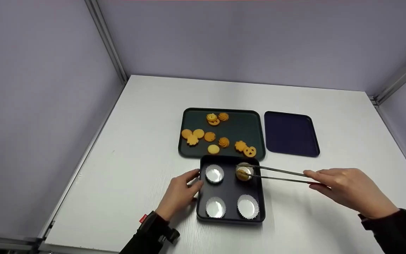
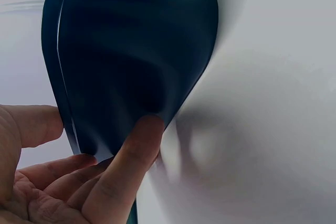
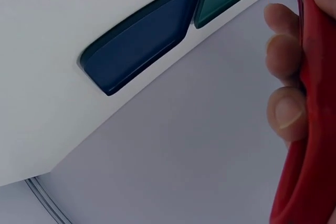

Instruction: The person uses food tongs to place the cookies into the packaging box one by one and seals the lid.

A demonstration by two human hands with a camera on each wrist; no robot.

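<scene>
Gripping long tongs (image 1: 284,170), my right hand (image 1: 345,187) sits right of the baking pan (image 1: 231,190), as my head view shows. The tips meet a cookie (image 1: 242,176) at the back right of 4 silvery cups (image 1: 248,206); I cannot tell whether they pinch it. My left hand (image 1: 178,194) holds the pan's left side. Just behind lies a green tray (image 1: 245,123) of more cookies (image 1: 210,137), beside a blue tray (image 1: 291,134). I judge the cookie light, stiff and crumbly, best held gently by its sides; the cups seem flimsy.

From my left wrist, bent fingers (image 2: 42,125) grasp the pan's smooth, probably slippery wall.

From my right wrist, fingers wrap the tongs' red handle (image 3: 317,77), likely a sure hold.
</scene>
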